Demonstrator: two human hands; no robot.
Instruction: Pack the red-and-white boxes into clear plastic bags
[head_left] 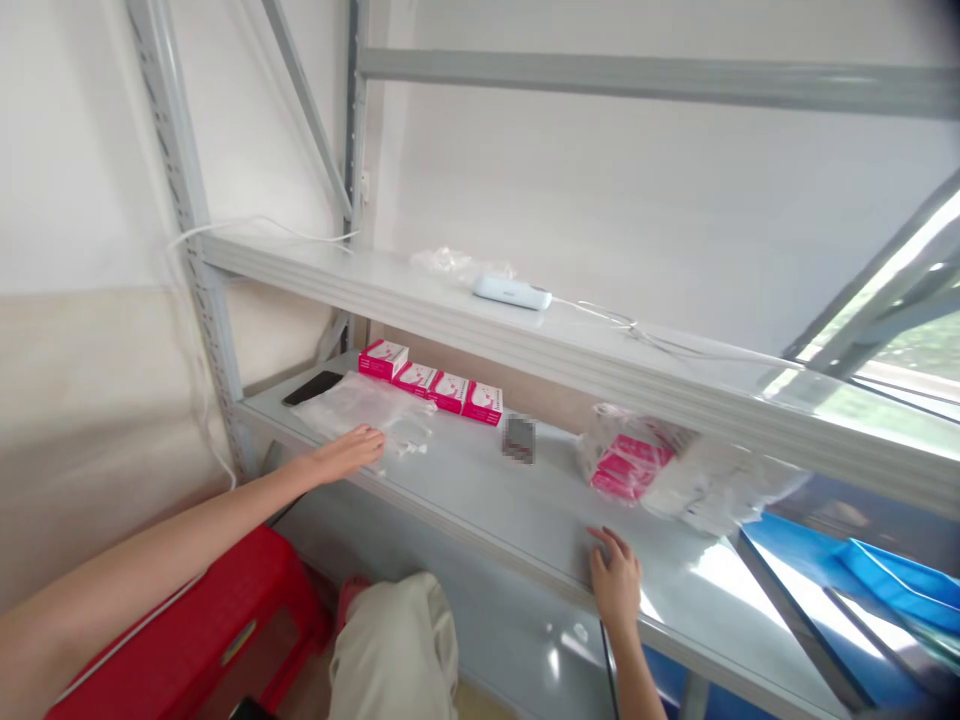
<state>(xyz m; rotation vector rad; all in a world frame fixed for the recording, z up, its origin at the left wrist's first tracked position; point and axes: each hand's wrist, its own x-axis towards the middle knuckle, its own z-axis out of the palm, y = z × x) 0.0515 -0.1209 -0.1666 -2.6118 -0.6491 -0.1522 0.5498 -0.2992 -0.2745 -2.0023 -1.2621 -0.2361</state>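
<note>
My left hand (351,454) lies flat, fingers out, over the front edge of a stack of clear plastic bags (360,400) on the lower shelf. At the shelf's front edge rests my right hand (616,582), its fingers apart and slightly bent, with nothing in them. Several pink-and-white boxes (450,390) stand in a row behind the bags. A small dark item (519,440), blurred out, is right of that row. Beyond my right hand, a clear plastic bag (600,430) holds pink boxes (630,465).
A black phone (313,388) lies left of the bags. Overhead, the upper shelf (420,310) carries a light-blue device (512,292) with a white cable. Crumpled clear plastic (712,485) and a blue tray (892,580) are at right; a red stool (255,570) stands lower left.
</note>
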